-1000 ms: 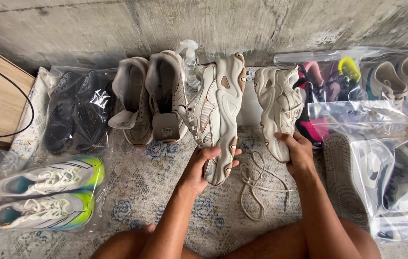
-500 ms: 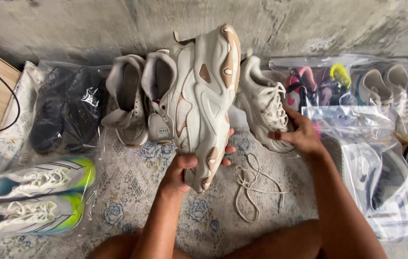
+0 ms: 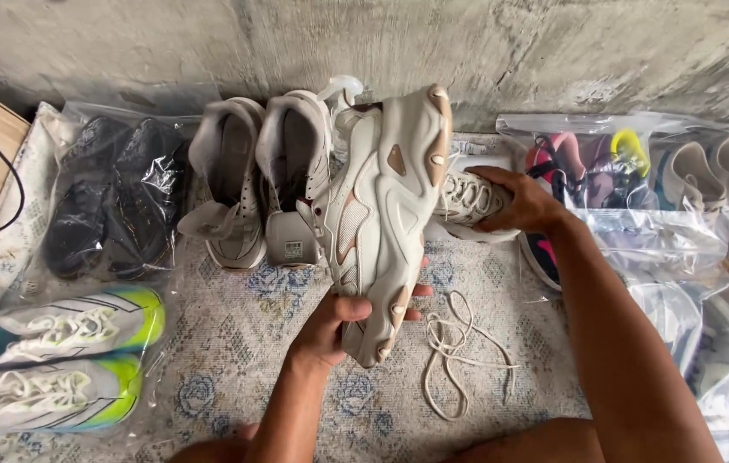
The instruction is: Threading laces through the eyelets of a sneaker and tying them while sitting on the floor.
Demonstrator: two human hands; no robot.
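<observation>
- The left hand [image 3: 330, 324] is closed around the heel end of a chunky cream-and-beige sneaker with a sculpted, wavy rubber sole [image 3: 386, 223], holding it up off the floor.
- That sneaker's long axis runs nearly upright, toe pointing up and away toward the rough grey concrete wall [image 3: 510, 51], its sole turned toward the viewer.
- The right hand [image 3: 515, 201] is stretched forward, fingers curled over the matching cream sneaker with a laced mesh upper [image 3: 467, 201], which lies on the floor just right of the raised one and partly behind it.
- So each hand has one shoe of the pair: the left lifts its shoe, the right presses down on the other, farther from the body.
- A loose off-white shoelace [image 3: 459, 351] lies in loops on the pale floral-patterned mat [image 3: 236, 343], between the two forearms and nearer the right arm.
- To the left stands a pair of greyish-beige sneakers with open tongues [image 3: 253, 180].
- Farther left are black shoes in a clear plastic bag [image 3: 116, 197] and white-and-neon-green running shoes in plastic [image 3: 56, 360].
- To the right are more bagged shoes, among them a pink-and-yellow pair [image 3: 587, 159].
</observation>
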